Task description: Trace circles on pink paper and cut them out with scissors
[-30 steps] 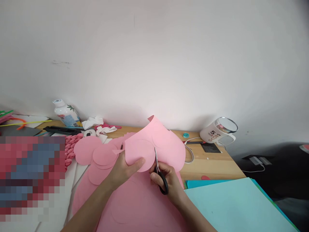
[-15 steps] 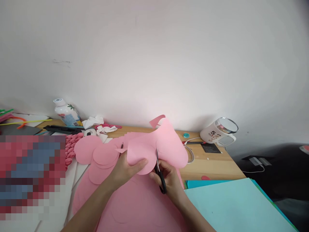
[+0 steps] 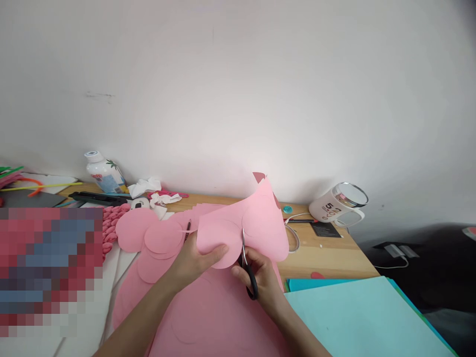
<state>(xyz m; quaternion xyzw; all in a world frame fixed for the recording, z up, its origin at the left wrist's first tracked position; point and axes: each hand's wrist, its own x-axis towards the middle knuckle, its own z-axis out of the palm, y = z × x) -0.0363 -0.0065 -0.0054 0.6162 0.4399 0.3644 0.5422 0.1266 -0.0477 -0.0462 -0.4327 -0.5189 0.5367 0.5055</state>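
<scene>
A pink paper sheet [image 3: 219,238] with drawn circle outlines is pinched in my left hand [image 3: 199,260], thumb on top. Black-handled scissors [image 3: 252,283] are in my right hand [image 3: 262,277], their blades at the paper between two round outlines. The sheet's right part curls upward to a point. Beneath my hands lie larger pink sheets [image 3: 215,317], and several pink paper circles [image 3: 163,238] rest to the left of my left hand.
Behind stand a white bottle [image 3: 106,173] at the left and a white mug [image 3: 336,203] at the right. Light blue sheets [image 3: 357,312] lie at the front right, crumpled tissue [image 3: 145,186] at the back, and a pink braided item [image 3: 111,223] at the left.
The upper part of the pink sheet has shifted to the right and its curled tip stands differently. Both hands stay almost in place, still holding paper and scissors.
</scene>
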